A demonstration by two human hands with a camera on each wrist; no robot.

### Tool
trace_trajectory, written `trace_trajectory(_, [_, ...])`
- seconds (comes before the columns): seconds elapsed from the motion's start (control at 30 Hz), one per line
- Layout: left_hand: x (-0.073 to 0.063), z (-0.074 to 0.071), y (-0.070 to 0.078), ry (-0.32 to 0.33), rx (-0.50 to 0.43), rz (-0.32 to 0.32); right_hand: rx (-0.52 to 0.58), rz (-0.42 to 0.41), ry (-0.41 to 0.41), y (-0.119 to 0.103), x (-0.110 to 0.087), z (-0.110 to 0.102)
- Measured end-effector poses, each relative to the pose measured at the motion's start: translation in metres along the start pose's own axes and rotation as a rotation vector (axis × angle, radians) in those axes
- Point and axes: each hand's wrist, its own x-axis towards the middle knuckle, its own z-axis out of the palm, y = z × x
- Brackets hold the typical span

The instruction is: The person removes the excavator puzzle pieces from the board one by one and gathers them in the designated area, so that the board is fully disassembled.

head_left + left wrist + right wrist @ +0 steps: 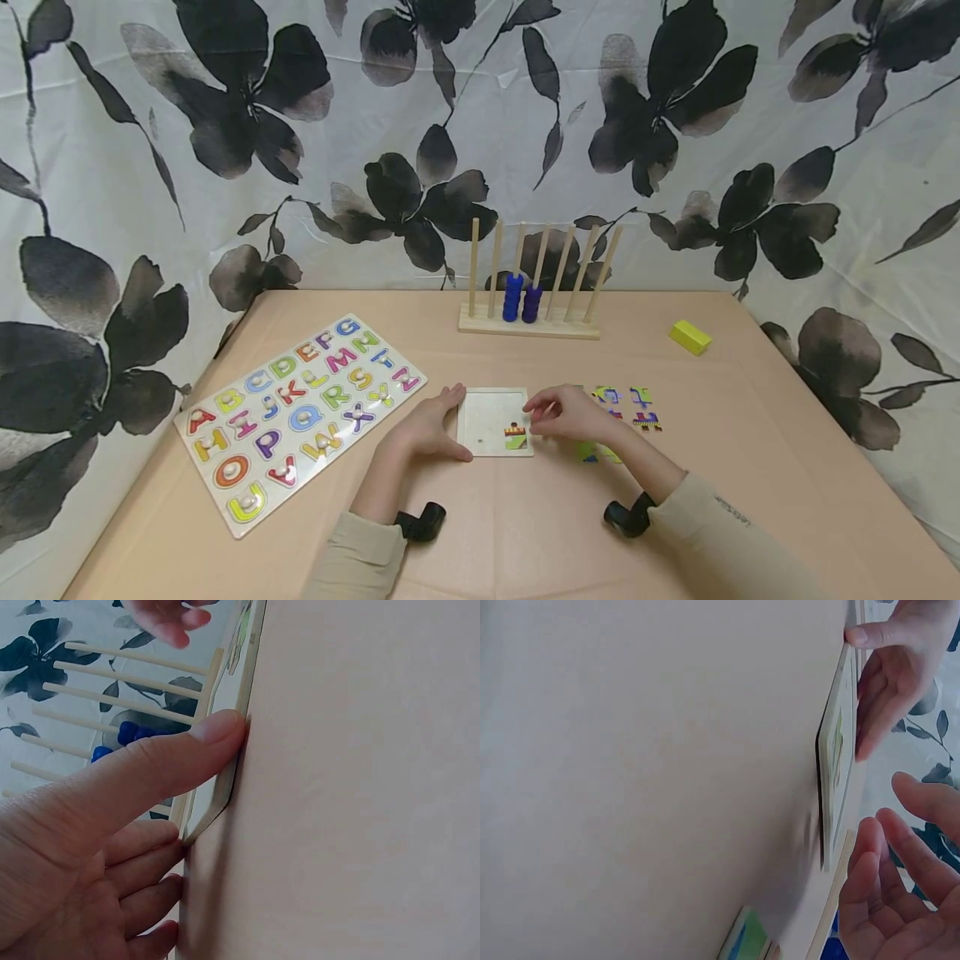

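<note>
A white square puzzle tray (487, 423) lies between the hands, with a small patch of colourful puzzle pieces (515, 437) at its lower right. My left hand (429, 427) spans the tray's left side, its thumb (217, 727) extended against the near edge and its fingers beside the far corner. Over the tray's right edge hovers my right hand (566, 414), fingers loosely bent; the right wrist view shows nothing between its thumb and fingertips. Several loose puzzle pieces (643, 408) lie right of the tray, some partly hidden under the right hand and forearm.
A white alphabet board (300, 417) with knobbed letters lies at left. Behind the tray stands a wooden peg rack (528, 327) with blue and purple beads on two pegs. A yellow block (690, 337) sits at back right. Floral cloth (525, 125) hangs behind the table.
</note>
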Motion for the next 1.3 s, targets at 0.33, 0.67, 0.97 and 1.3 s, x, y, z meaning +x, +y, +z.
trace_trajectory(0.33, [0.001,0.0,-0.001,-0.005,-0.004,-0.006,-0.041,0.034,-0.034,-0.007,0.016,0.019])
trace_trajectory(0.67, [0.0,0.0,0.001,-0.004,-0.014,-0.011,-0.138,0.09,-0.022,-0.019,0.018,0.025])
trace_trajectory(0.97, [0.0,0.0,0.001,0.001,-0.021,-0.001,-0.197,0.06,-0.021,-0.02,0.019,0.025])
trace_trajectory(1.3, [0.001,0.0,0.0,0.008,0.002,0.0,-0.15,0.038,-0.063,-0.019,0.02,0.023])
